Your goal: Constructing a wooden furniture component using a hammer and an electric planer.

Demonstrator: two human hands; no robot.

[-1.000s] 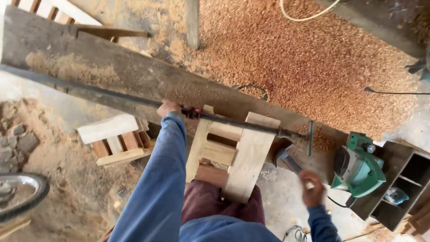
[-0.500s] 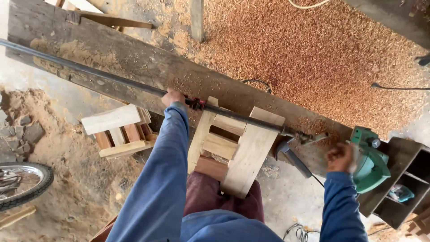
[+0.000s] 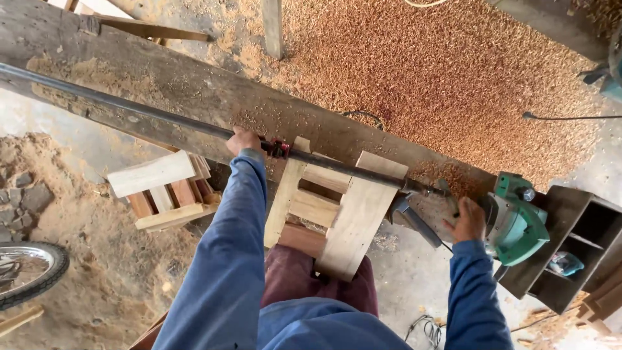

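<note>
Pretty cramped around the wooden frame (image 3: 330,207): the long bar clamp (image 3: 194,126) runs right across its top, and the heavy plank (image 3: 194,84) sits just behind. On the right, a green power tool (image 3: 518,220) and dark shelf box (image 3: 570,253) block that side. Left side's roomier, just a small stool (image 3: 165,191) on the sawdust floor (image 3: 78,279).

A woodworking workshop — sawdust heap (image 3: 453,84), worn plank bench (image 3: 194,91), green power planer (image 3: 515,220)

The long bar clamp (image 3: 162,116) is dark matt metal, the small frame (image 3: 330,207) is pale smooth wood, the surface (image 3: 194,84) is rough grey wood with sawdust, and the power tool (image 3: 518,220) has glossy green plastic.
</note>
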